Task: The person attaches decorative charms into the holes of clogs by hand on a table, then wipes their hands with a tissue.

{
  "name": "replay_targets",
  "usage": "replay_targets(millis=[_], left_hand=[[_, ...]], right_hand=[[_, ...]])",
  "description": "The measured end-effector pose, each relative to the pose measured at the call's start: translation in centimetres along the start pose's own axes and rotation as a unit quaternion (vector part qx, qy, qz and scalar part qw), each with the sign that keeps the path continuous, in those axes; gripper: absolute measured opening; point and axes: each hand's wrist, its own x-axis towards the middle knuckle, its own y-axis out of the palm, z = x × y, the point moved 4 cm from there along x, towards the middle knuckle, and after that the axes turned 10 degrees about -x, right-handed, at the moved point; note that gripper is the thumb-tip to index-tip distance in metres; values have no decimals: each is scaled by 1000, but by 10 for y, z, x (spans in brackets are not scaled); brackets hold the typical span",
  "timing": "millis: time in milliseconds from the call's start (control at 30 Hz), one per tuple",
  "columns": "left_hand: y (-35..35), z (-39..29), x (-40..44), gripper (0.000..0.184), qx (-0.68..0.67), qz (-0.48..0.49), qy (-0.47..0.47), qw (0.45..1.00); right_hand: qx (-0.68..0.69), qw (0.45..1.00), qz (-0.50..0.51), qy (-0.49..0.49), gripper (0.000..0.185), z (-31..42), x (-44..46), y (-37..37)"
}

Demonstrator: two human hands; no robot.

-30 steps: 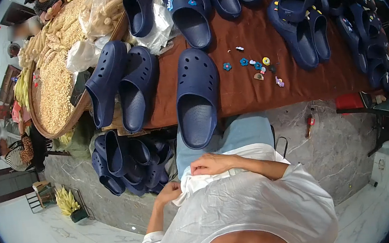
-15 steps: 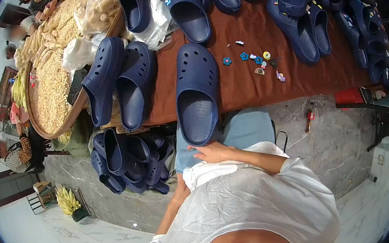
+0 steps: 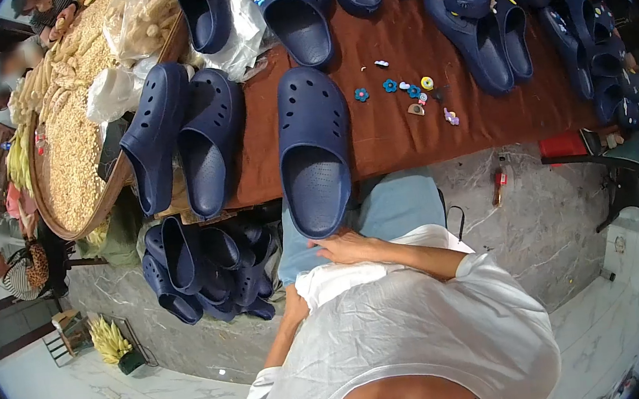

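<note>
A plain navy clog (image 3: pixel 314 151) lies on the brown cloth, toe away from me, its heel jutting over the table's front edge. My right hand (image 3: pixel 344 245) is at that heel with fingers loosely spread and partly hidden by it. Low by my left thigh is my left hand (image 3: pixel 296 300), its fingers out of sight behind the white shirt. Two more plain clogs, one (image 3: pixel 157 139) leaning against another (image 3: pixel 212 142), are to the left. Small charms, among them a blue flower (image 3: pixel 361 94) and a yellow ring (image 3: pixel 427 83), lie scattered right of the middle clog.
Decorated clogs (image 3: pixel 479 47) crowd the back and right of the brown cloth (image 3: pixel 407 138). A round basket of kernels (image 3: pixel 80 175) and plastic bags (image 3: pixel 114 93) are at left. More clogs (image 3: pixel 209 267) sit below the table. A person (image 3: pixel 20 269) sits far left; a chair (image 3: pixel 631 164) is at right.
My right hand has moved from my shirt up to the heel of the middle clog. My left hand has left the shirt hem and dropped beside my thigh. The view has shifted slightly.
</note>
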Motion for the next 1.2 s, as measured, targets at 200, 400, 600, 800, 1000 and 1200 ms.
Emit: replay_targets(millis=[200, 400, 600, 800, 1000, 1200], left_hand=[[-4, 18, 1, 31, 11, -17, -40, 999], [-2, 20, -5, 26, -40, -97, 5, 995], [-10, -19, -24, 22, 2, -211, 17, 977], [-10, -64, -44, 14, -48, -288, -59, 955], [-30, -55, -74, 4, -173, -330, -5, 928], [-63, -97, -25, 9, -388, -396, -39, 831]], right_hand=[[24, 1000, -13, 1, 24, 9, 7, -5], [-5, 998, -66, -18, 22, -12, 26, 13], [-40, 998, -48, 1, 28, -21, 48, 28], [-125, 989, -81, -1, 31, -14, 40, 22], [-111, 981, -159, -18, 31, -40, 42, 41], [47, 996, 39, 60, 31, 36, 3, -19]])
